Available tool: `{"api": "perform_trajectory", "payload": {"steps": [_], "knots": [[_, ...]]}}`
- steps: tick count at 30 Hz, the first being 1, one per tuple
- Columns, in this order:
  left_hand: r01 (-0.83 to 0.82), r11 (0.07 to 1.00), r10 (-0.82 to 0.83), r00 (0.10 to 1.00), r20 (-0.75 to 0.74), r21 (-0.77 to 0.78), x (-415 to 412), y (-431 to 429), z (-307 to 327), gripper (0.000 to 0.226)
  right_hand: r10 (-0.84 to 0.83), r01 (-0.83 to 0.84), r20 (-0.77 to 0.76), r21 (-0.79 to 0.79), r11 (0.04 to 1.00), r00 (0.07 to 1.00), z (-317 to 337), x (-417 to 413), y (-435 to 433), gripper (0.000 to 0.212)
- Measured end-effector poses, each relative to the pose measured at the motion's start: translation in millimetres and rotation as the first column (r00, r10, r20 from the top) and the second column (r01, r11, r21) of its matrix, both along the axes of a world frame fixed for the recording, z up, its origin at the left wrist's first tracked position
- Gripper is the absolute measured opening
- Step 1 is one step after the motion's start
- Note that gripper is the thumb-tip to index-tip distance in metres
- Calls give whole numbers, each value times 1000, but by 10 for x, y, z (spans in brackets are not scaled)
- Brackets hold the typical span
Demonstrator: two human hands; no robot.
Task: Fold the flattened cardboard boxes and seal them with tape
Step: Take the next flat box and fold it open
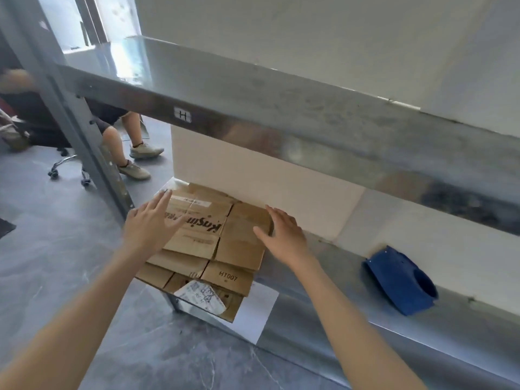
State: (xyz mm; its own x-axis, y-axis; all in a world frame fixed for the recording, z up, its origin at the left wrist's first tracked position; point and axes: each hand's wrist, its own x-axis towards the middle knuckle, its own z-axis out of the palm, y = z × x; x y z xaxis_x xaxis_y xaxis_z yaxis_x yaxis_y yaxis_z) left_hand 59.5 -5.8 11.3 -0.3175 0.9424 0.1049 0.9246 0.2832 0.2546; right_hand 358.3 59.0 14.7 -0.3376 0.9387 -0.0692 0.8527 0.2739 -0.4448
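Left grip (149,224) is hovering open, fingers spread and straight, over the left edge of the top flattened box (202,219); can't tell if it's touching. Right grip (284,233) is also open, straight fingers lying along that box's right edge. The box is sitting printed side up on the stack of flattened boxes (228,277) at the left end of the lower shelf (337,322). White sheet (254,315) is sticking out from under the stack at the front. Blue tape dispenser (402,282) is lying on the same shelf, well apart to the right. Upper shelf (253,108) is spanning above.
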Motion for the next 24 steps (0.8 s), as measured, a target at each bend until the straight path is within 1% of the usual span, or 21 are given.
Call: {"api": "perform_trajectory", "payload": {"steps": [4, 7, 9, 12, 17, 19, 22, 24], "knots": [[20, 998, -16, 997, 70, -58, -474, 147, -223, 86, -134, 135, 30, -60, 989, 991, -151, -311, -104, 82], [39, 992, -23, 990, 137, -117, -653, 272, -353, 91, -217, 225, 68, -139, 964, 974, -295, -479, -192, 90], [55, 989, -28, 983, 184, -140, -717, 335, -434, 95, -252, 264, 91, -171, 949, 963, -391, -555, -235, 92], [64, 988, -25, 965, 262, -143, -783, 391, -528, 99, -278, 299, 127, -189, 936, 952, -470, -627, -246, 92], [91, 983, -21, 918, 396, -160, -834, 469, -560, 108, -330, 342, 97, -166, 925, 939, -477, -682, -231, 91], [89, 984, -12, 897, 442, -154, -831, 477, -545, 109, -339, 351, 99, -150, 924, 936, -471, -694, -237, 92], [67, 995, -23, 880, 475, -76, -783, 452, -534, 102, -369, 374, 63, -133, 918, 927, -441, -702, -248, 94], [48, 998, -20, 891, 453, -51, -753, 436, -535, 99, -392, 390, 14, -132, 911, 920, -407, -698, -251, 96]]}}
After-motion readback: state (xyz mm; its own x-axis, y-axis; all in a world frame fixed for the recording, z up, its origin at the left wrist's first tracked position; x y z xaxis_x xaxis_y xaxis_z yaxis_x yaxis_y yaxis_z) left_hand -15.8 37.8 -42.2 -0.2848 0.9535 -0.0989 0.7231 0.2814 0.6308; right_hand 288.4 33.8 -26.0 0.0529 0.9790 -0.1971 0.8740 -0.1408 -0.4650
